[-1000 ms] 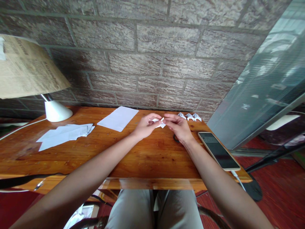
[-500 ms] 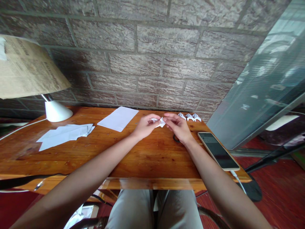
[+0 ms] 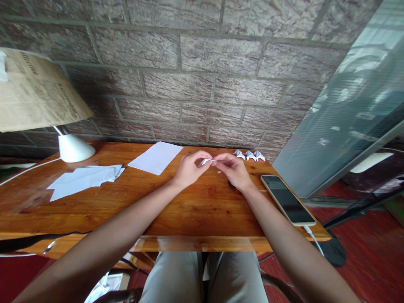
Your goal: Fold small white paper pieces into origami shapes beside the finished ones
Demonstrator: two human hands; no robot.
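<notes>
Folded paper (image 3: 206, 161) turned edge-on, pinched by left hand (image 3: 188, 169) and right hand (image 3: 235, 170); box (image 3: 125, 281) below holds white sheets (image 3: 97, 289).

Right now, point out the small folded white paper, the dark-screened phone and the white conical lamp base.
Small folded white paper (image 3: 206, 161), head view: its visible middle.
Dark-screened phone (image 3: 288, 200), head view: middle of the screen.
White conical lamp base (image 3: 75, 149), head view: front side.

From the wearer's head, the table (image 3: 202, 210) is viewed forward and down, from nearby; the stone-block wall (image 3: 202, 52) is framed at top, the lap (image 3: 175, 277) at bottom centre.
</notes>
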